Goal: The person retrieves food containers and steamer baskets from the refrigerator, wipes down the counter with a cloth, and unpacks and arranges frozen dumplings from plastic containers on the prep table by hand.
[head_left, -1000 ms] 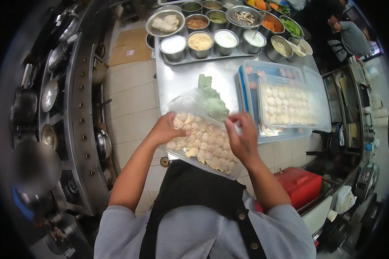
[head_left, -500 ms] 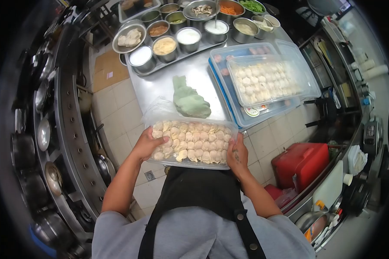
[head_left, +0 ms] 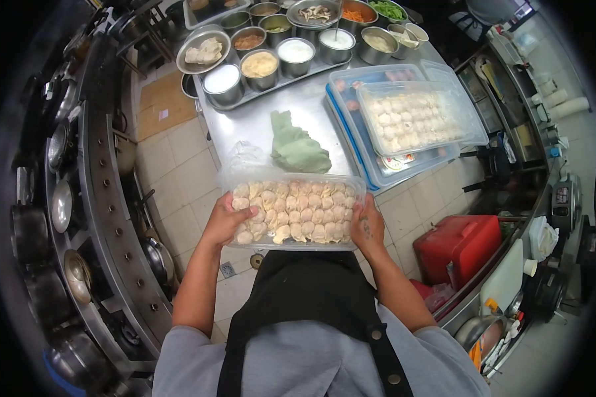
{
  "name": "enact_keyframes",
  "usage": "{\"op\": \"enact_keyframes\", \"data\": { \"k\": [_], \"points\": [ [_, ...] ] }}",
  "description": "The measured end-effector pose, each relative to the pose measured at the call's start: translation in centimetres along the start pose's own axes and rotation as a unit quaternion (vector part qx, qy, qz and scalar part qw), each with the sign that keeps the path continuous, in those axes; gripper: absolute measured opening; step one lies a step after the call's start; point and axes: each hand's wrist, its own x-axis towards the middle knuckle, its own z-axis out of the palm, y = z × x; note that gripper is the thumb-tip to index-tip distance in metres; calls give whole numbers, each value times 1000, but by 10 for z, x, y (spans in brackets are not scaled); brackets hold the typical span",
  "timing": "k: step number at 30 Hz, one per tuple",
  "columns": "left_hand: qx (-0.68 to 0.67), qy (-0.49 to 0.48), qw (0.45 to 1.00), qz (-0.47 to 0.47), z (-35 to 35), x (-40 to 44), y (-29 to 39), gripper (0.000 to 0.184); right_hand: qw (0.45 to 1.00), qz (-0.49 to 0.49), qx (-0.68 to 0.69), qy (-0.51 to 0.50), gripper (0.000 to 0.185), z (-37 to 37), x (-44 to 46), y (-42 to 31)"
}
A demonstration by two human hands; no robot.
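A clear plastic container (head_left: 286,246) filled with rows of pale dumplings (head_left: 298,210) is held level in front of my apron. My left hand (head_left: 228,218) is wrapped round its left end, with the thumb over the near side of the dumplings. At the right end my right hand (head_left: 367,223) grips the rim; its fingers are partly hidden under the container. Just beyond the container lie a crumpled green cloth (head_left: 298,145) and a thin clear plastic bag (head_left: 245,157). To the right, a second container of dumplings (head_left: 410,122) rests on larger lidded boxes (head_left: 351,142).
A steel table (head_left: 245,126) stretches ahead. Along its far side, a tray (head_left: 288,85) carries several metal pots with white, yellow and orange contents. A stove counter (head_left: 102,198) with pans runs along the left. On the floor at right sits a red box (head_left: 457,248).
The view has shifted slightly. My two hands still hold the container of dumplings, which sits at nearly the same place before my apron.
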Motion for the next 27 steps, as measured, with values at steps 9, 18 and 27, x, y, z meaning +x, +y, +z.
{"op": "enact_keyframes", "data": {
  "k": [9,18,27],
  "points": [
    [-43,-1,998,-41,-3,-5,12,45,1000,-2,-11,8,28,-2,2,-7],
    [-18,14,998,-51,-6,-7,19,46,1000,-12,-4,25,26,-1,3,-10],
    [-34,3,999,-31,-16,-12,12,48,1000,-10,-14,5,25,-3,8,-15]
  ]
}}
